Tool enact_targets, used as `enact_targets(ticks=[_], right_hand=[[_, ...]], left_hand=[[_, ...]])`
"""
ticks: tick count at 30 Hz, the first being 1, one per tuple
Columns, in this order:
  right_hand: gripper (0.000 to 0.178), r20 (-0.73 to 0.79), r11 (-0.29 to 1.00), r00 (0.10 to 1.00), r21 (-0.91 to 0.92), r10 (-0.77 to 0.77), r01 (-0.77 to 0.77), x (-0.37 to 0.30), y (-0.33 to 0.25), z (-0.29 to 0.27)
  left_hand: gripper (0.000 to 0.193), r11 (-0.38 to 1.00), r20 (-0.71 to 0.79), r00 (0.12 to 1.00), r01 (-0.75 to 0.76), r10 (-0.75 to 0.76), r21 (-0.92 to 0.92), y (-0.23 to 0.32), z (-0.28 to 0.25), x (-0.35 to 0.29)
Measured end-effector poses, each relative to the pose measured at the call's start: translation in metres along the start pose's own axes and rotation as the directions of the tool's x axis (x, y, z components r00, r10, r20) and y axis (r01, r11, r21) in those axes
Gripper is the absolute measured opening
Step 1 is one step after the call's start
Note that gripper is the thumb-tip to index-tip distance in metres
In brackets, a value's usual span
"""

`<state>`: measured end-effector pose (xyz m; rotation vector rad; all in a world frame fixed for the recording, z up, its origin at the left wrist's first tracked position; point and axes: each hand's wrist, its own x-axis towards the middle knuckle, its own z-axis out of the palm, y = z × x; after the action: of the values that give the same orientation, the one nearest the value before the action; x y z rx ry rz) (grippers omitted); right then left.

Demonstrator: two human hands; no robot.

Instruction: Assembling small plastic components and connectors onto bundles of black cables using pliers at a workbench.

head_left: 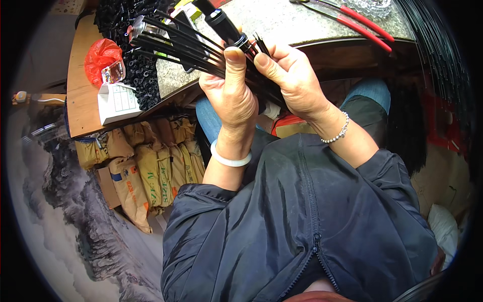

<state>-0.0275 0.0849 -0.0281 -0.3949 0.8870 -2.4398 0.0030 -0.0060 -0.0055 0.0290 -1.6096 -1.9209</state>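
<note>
Left hand (232, 93) and right hand (294, 75) finger-pinch black rods (173, 52) and cylinder (221, 25); white box (119, 104), contents unclear, near front-left corner of bench (83, 113).

The worktop (83, 103) looked smooth and wooden; on it lay a crinkled, glossy plastic bag (97, 59); above it, rods (177, 54) shone smoothly.

a head-worn fisheye looks down at the hands (232, 98).
</note>
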Motion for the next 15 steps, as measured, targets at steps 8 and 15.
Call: enact_targets(ticks=[8, 15], right_hand=[[0.022, 0.033, 0.998, 0.998, -0.043, 0.054, -0.053, 0.0039, 0.0005, -0.0039], [0.023, 0.033, 0.996, 0.998, -0.081, 0.045, -0.043, 0.0046, 0.0002, -0.0062]], left_hand=[[0.036, 1.0, -0.009, 1.0, -0.007, 0.007, -0.021, 0.0016, -0.0025, 0.0008], [0.037, 0.999, 0.026, 0.999, -0.025, 0.024, 0.045, -0.0003, -0.0042, 0.0013]])
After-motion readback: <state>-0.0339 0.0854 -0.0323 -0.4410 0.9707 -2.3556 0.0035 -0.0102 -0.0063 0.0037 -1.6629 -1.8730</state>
